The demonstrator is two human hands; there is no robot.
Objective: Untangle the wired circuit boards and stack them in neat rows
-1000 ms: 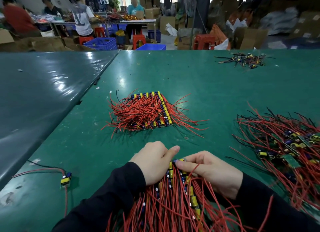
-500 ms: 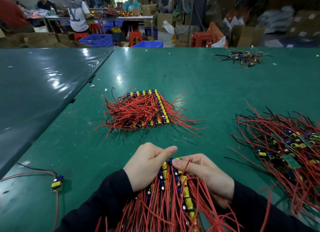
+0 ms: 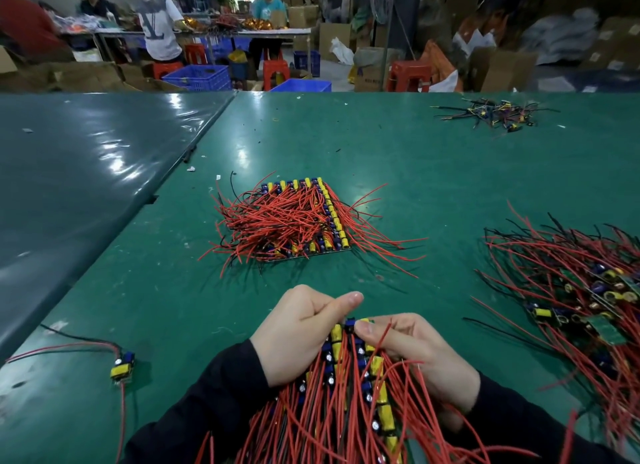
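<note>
Close to me, a row of wired circuit boards (image 3: 349,370) with yellow and blue parts and long red wires lies between both hands. My left hand (image 3: 298,332) grips its left side, fingers curled, thumb stretched over the top. My right hand (image 3: 415,356) grips the right side, thumb on the front board. A neat square stack of boards (image 3: 304,218) sits mid-table. A tangled pile of boards (image 3: 575,297) lies at the right.
One single board (image 3: 123,365) with red and black wires lies at the left near the green table's (image 3: 415,173) seam. A small heap of dark wired parts (image 3: 495,114) sits far right. People work at tables beyond the far edge.
Both hands and the held row have drawn slightly nearer to me; the grip is the same. The camera has tilted, so the table appears shifted.
</note>
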